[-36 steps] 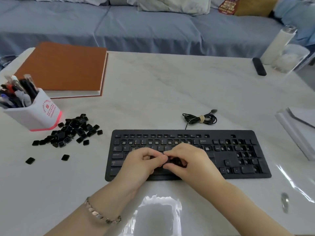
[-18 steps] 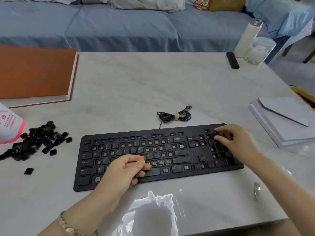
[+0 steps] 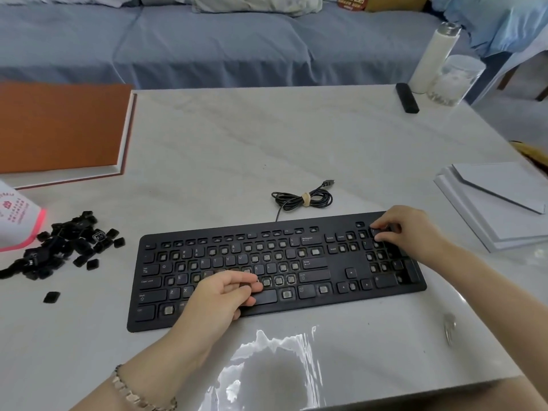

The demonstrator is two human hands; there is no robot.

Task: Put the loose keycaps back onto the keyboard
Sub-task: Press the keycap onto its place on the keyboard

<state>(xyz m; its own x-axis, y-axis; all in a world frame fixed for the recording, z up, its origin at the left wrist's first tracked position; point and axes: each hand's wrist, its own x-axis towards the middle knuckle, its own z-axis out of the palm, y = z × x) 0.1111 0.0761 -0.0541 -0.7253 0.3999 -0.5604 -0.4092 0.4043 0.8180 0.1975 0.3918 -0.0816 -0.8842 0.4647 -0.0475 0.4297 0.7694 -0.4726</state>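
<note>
A black keyboard (image 3: 336,264) lies across the near middle of the white table, with many bare switch sockets among its seated keys. My right hand (image 3: 412,232) is over the number pad's top row, thumb and forefinger pinched on a black keycap (image 3: 376,232) that touches the board. My left hand (image 3: 222,295) rests curled on the bottom letter rows, and a dark keycap (image 3: 243,284) shows between its thumb and fingers. A pile of loose keycaps (image 3: 59,247) lies left of the keyboard, with a single one (image 3: 52,297) nearer me.
The coiled keyboard cable (image 3: 302,198) lies behind the board. An orange book (image 3: 59,126) and a white pen holder (image 3: 14,218) stand at the left. At the right are a paper stack (image 3: 489,203), a remote (image 3: 406,97), a bottle (image 3: 436,54) and a jar (image 3: 453,78).
My right hand left my left hand at the keyboard's middle and went right to the number pad's top row. My head turned right, so the view shifted.
</note>
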